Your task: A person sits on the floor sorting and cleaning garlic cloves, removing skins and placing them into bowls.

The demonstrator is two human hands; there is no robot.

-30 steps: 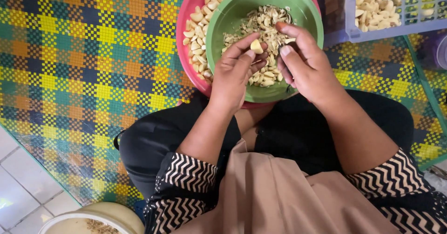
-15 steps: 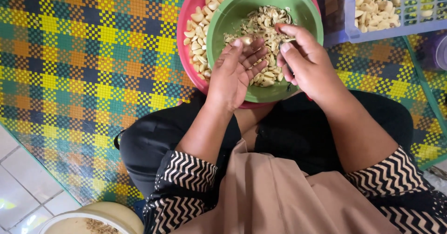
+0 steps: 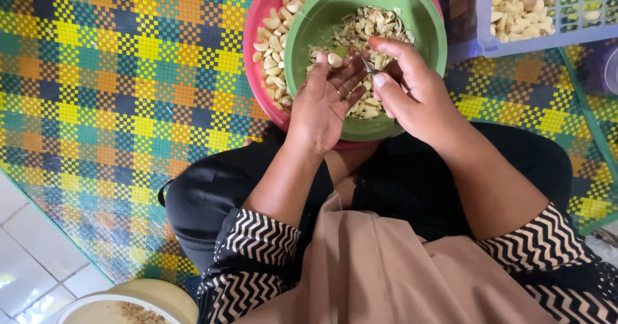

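Fingertips (image 3: 328, 66) of the left hand (image 3: 322, 105) are curled together and pinch a single pale garlic clove (image 3: 335, 59) just above the middle of the frame, over the green bowl (image 3: 309, 28). Opposite them, the right hand (image 3: 412, 92) has thumb and forefinger pressed together on a small thin blade (image 3: 368, 66), whose tip points toward the clove; the other right fingers are folded around the handle, which is hidden.

Compared with half a second ago, the left hand now shows the clove at its fingertips, whereas then its fingers lay flat over the contents of the bowl; a second ago it also held a clove. The right hand has hardly shifted.

Beneath both hands the green bowl holds papery skins and scraps (image 3: 367, 24). It sits inside a wider red basin (image 3: 257, 21), whose left side is lined with peeled cloves (image 3: 273, 47). Both rest on a woven mat (image 3: 116, 92) checked in yellow, green, orange and blue, which fills the left and upper part of the frame.

At the upper right a pale lilac plastic crate (image 3: 515, 44) with a slotted wall holds more cloves. At the lower left edge a round cream container (image 3: 161, 293) stands on white floor tiles (image 3: 32, 272). Zigzag black and white sleeves (image 3: 257, 240) frame the bottom.
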